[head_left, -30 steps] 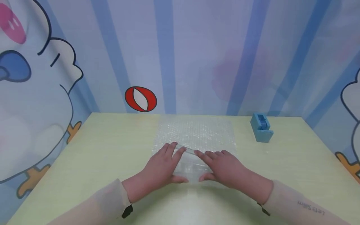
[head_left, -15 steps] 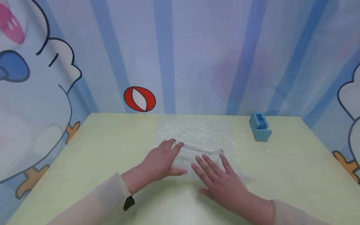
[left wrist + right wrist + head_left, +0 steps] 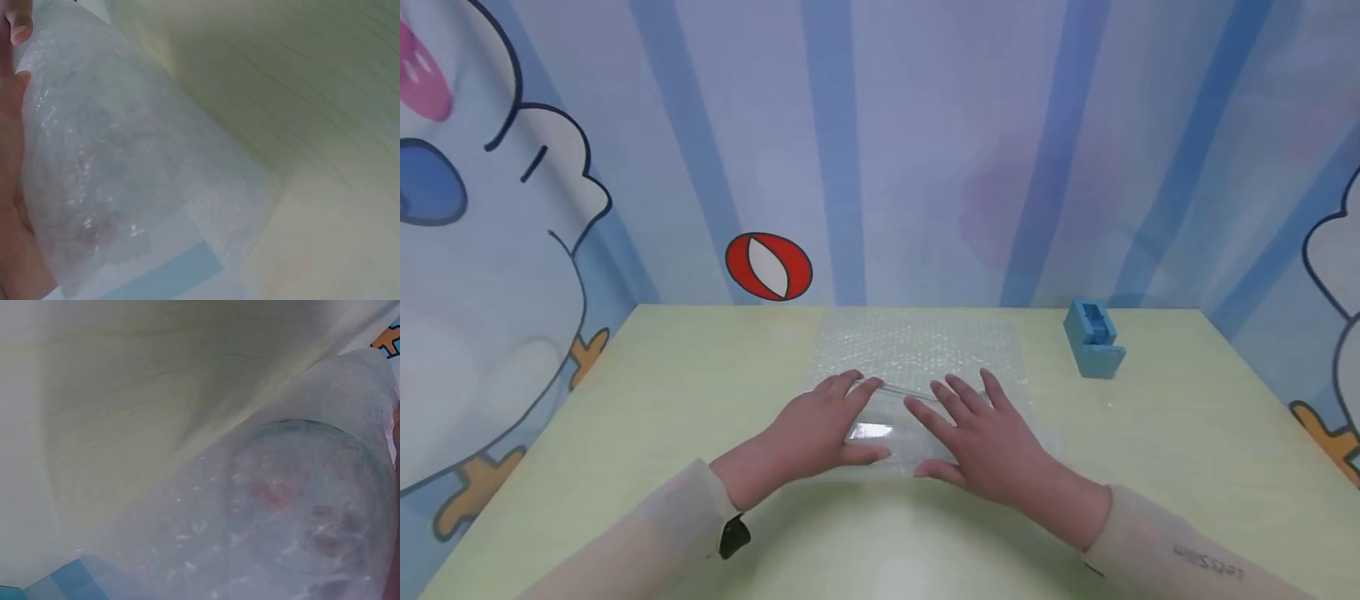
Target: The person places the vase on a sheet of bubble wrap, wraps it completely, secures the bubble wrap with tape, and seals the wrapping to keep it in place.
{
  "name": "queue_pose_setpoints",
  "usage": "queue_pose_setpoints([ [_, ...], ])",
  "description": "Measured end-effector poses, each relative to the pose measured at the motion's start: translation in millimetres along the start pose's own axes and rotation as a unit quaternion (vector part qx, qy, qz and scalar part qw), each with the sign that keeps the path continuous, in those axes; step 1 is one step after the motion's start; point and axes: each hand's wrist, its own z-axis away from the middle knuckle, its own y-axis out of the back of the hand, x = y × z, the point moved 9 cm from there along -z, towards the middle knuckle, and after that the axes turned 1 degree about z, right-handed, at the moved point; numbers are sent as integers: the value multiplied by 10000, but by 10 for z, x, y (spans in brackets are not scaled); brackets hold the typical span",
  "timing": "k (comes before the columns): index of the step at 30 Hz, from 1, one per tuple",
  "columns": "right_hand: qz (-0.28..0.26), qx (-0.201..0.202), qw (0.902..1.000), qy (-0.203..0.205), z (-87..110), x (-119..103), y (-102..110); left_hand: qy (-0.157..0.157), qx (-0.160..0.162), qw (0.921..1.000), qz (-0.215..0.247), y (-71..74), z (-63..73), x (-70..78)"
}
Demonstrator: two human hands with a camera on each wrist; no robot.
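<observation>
A sheet of bubble wrap (image 3: 917,342) lies at the middle of the table in the head view. Its near part wraps round a clear, glass-like object (image 3: 898,412); a round rim (image 3: 306,422) shows through the plastic in the right wrist view. My left hand (image 3: 812,429) holds the left end of this bundle, fingers over the far side and thumb on the near side. Over the right end lies my right hand (image 3: 996,446), its fingers spread and straight. In the left wrist view, the wrap (image 3: 131,125) bulges beside the left fingers.
A blue tape dispenser (image 3: 1093,342) stands at the table's back right. Behind the pale yellow table (image 3: 715,350) rises a striped cloth backdrop (image 3: 917,150) with cartoon prints, which also borders both sides.
The right hand drew back off the bundle toward the near right, then came forward onto it again with fingers spread. My left hand kept its place on the left end, shifting slightly left.
</observation>
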Motion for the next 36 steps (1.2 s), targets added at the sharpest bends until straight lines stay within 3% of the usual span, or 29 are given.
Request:
queue_pose_setpoints([
  [4, -286, -394, 9988, 64, -38, -2, -31, -67, -89, 9999, -36, -11, 1, -2],
  [8, -408, -599, 9972, -164, -33, 36, -91, -122, -117, 9998, -142, -14, -17, 35],
  [12, -437, -589, 9964, -416, -20, 81, -143, -120, -136, 9994, -299, -5, -43, 78],
  [18, -413, -384, 9977, -380, 2, 84, -186, -143, -185, 9986, -471, 4, -75, 133],
  [29, -683, -536, 9950, -492, -33, 147, -261, 46, -365, 9990, -250, -24, -128, 80],
  [33, -845, -654, 9927, -552, -52, 172, -270, -137, -246, 9950, -963, -6, -106, 210],
  [36, -1003, -741, 9901, -638, -77, 201, -272, -524, 55, 9786, -1988, -26, -8, 425],
])
